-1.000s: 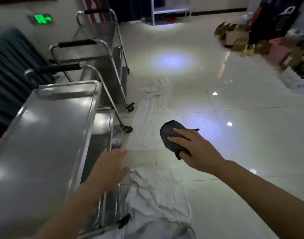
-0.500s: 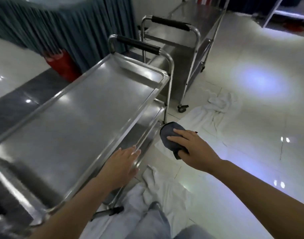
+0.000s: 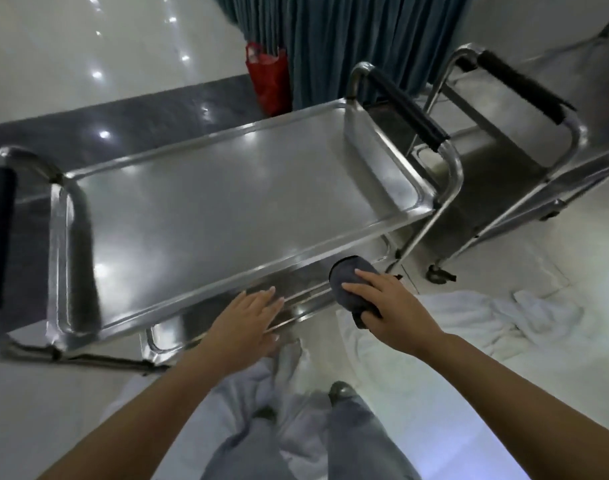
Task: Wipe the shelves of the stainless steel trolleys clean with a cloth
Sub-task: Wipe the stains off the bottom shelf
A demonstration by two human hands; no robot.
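A stainless steel trolley [image 3: 227, 202] stands in front of me with its bare top shelf facing up and black-gripped handles at both ends. A lower shelf [image 3: 296, 289] shows under its near edge. My right hand [image 3: 389, 303] holds a folded dark grey cloth [image 3: 348, 278] just off the trolley's near right edge, above the lower shelf rim. My left hand [image 3: 247, 323] hovers with straight fingers beside the near edge of the top shelf; whether it touches is unclear.
A second steel trolley [image 3: 524, 140] stands to the right, close to the first. White towels [image 3: 469, 323] lie on the tiled floor under and right of my hands. A red bag [image 3: 268, 77] and teal curtain [image 3: 348, 39] stand behind. My legs [image 3: 313, 427] are below.
My view has swung left and down, so the trolley's top shelf now lies across the frame. Both hands keep their pose near its near edge, the right still holding the cloth.
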